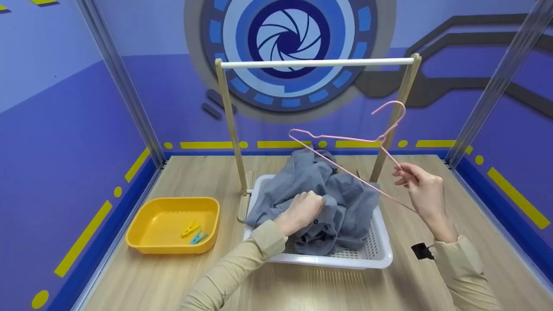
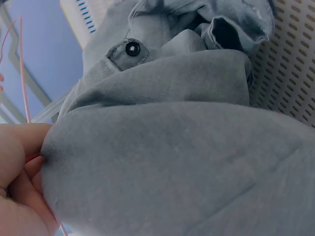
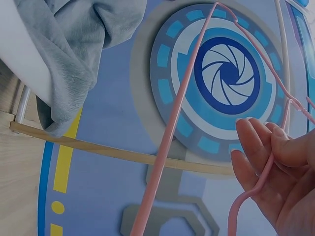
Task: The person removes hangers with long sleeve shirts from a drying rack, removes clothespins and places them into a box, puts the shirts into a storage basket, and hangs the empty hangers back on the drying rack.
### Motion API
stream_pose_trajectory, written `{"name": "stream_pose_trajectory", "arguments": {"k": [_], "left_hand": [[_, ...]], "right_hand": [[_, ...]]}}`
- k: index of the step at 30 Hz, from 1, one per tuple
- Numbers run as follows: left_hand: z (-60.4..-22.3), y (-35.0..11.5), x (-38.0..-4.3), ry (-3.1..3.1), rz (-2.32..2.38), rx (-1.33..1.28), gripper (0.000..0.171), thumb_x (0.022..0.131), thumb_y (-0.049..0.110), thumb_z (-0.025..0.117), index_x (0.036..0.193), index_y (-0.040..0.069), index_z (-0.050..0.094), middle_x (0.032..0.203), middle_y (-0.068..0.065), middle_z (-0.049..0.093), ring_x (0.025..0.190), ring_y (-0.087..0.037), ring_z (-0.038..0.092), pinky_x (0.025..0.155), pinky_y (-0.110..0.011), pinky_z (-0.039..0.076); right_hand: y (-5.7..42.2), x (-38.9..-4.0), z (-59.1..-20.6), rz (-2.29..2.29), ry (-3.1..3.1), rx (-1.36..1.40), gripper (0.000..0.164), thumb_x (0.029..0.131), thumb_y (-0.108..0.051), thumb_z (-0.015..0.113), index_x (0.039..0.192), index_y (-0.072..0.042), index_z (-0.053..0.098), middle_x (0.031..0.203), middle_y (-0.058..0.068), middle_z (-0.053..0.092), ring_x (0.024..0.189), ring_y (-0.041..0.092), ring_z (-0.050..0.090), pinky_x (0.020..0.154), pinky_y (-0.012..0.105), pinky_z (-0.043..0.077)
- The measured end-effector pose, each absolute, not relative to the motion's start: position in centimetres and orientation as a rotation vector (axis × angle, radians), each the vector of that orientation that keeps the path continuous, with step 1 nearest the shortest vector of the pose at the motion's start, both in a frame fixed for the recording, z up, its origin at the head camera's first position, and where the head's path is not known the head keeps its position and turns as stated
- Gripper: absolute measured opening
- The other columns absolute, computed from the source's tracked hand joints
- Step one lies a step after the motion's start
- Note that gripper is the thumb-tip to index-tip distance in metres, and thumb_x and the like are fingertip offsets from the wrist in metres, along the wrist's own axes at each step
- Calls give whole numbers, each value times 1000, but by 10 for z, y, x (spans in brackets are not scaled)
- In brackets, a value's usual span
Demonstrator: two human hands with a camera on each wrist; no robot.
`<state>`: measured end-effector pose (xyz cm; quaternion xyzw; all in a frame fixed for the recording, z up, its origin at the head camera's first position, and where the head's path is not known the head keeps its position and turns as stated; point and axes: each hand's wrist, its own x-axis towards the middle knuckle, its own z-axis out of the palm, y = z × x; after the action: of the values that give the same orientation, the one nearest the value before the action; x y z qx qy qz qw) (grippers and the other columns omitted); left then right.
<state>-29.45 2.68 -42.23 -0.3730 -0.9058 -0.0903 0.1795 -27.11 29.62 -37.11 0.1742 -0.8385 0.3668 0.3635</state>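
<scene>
A grey buttoned shirt (image 1: 341,185) lies crumpled in a white slotted basket (image 1: 380,255), some of it spilling over the left and back rims. My left hand (image 1: 302,211) pinches a fold of this shirt above the basket; the left wrist view shows thumb and fingers (image 2: 24,179) at the cloth's edge, near a dark button. To the right, my right hand (image 1: 425,194) holds a pink hanger (image 1: 345,138) by one sloping shoulder, raised above the basket with its hook upward. In the right wrist view the hanger's wire (image 3: 266,172) passes between thumb and fingers.
Behind and over the basket stands a wooden rack with a white rail (image 1: 315,63). A yellow tray (image 1: 151,216) on the left holds a yellow clothespin (image 1: 190,230) and a blue clothespin (image 1: 198,237). Printed panels enclose the table (image 1: 173,276) at the back and sides.
</scene>
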Motion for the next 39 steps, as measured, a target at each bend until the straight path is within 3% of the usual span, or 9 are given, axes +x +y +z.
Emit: {"name": "stream_pose_trajectory", "arguments": {"k": [6, 10, 19, 24, 32, 39], "left_hand": [[-426, 34, -292, -2530, -163, -1135, 27, 82, 0, 57, 57, 11, 59, 58, -2, 55, 51, -15, 54, 44, -27, 43], [-430, 38, -290, -2510, -6, -1112, 20, 82, 2, 57, 67, 12, 66, 64, -3, 59, 57, -17, 58, 47, -29, 46], [-442, 46, -284, -2576, 55, -1065, 17, 81, 8, 58, 68, 12, 66, 65, -4, 60, 58, -19, 59, 46, -30, 46], [-440, 46, -283, -2644, 67, -1121, 9, 79, 18, 66, 70, 15, 66, 69, -2, 61, 62, -18, 59, 50, -31, 47], [-435, 45, -284, -2721, 31, -1175, 32, 75, 44, 69, 63, 16, 59, 64, 0, 58, 59, -17, 58, 51, -33, 46], [-422, 41, -291, -2662, -93, -1130, 26, 84, 30, 64, 63, 15, 62, 59, 1, 57, 52, -16, 55, 45, -31, 44]], "right_hand": [[295, -271, -372, 949, -2154, 449, 14, 83, 9, 58, 94, 5, 65, 78, 8, 65, 57, 15, 61, 57, 13, 45], [295, -271, -373, 955, -2145, 454, 13, 82, 9, 59, 93, 6, 65, 77, 9, 66, 57, 15, 61, 56, 13, 45], [296, -271, -375, 977, -2138, 469, 14, 82, 11, 59, 93, 6, 66, 76, 9, 66, 55, 17, 61, 56, 13, 45], [296, -270, -375, 968, -2143, 461, 14, 82, 10, 58, 93, 7, 65, 76, 9, 66, 55, 17, 61, 56, 12, 44], [295, -271, -374, 970, -2135, 464, 13, 82, 10, 58, 92, 6, 66, 76, 9, 66, 55, 17, 61, 55, 13, 45], [297, -270, -375, 966, -2143, 462, 13, 82, 10, 59, 93, 6, 65, 76, 10, 66, 55, 16, 61, 55, 14, 45]]}}
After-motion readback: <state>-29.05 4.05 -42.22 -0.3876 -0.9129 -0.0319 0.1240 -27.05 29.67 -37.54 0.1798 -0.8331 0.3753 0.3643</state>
